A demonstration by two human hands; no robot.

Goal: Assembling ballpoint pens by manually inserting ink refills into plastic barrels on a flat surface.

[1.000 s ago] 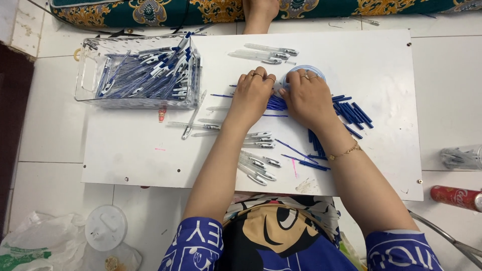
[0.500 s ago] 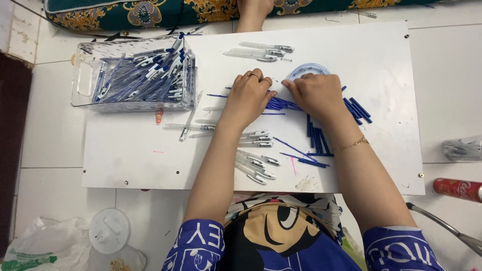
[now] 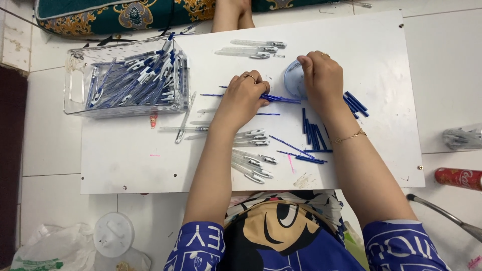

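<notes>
My left hand (image 3: 243, 96) lies on the white board (image 3: 125, 160) with its fingers curled over a bundle of thin blue pen refills (image 3: 282, 99) that stick out to the right. My right hand (image 3: 321, 75) rests beside it, its fingertips bent down at the rim of a small round clear dish (image 3: 292, 80); what they pinch is hidden. Short blue pen pieces (image 3: 311, 133) lie below the right wrist, and more blue pieces (image 3: 356, 103) lie to its right. Clear pen barrels (image 3: 251, 165) are spread near my left forearm.
A clear plastic box (image 3: 75, 85) full of assembled blue pens stands at the board's far left. More clear barrels (image 3: 256, 50) lie at the far edge. Off the board are a red can (image 3: 459, 178), a white round lid (image 3: 113, 234) and another person's leg (image 3: 231, 12).
My right hand has moved away from the refill bundle, up to the far side of the round dish. My left hand has stayed on the refills.
</notes>
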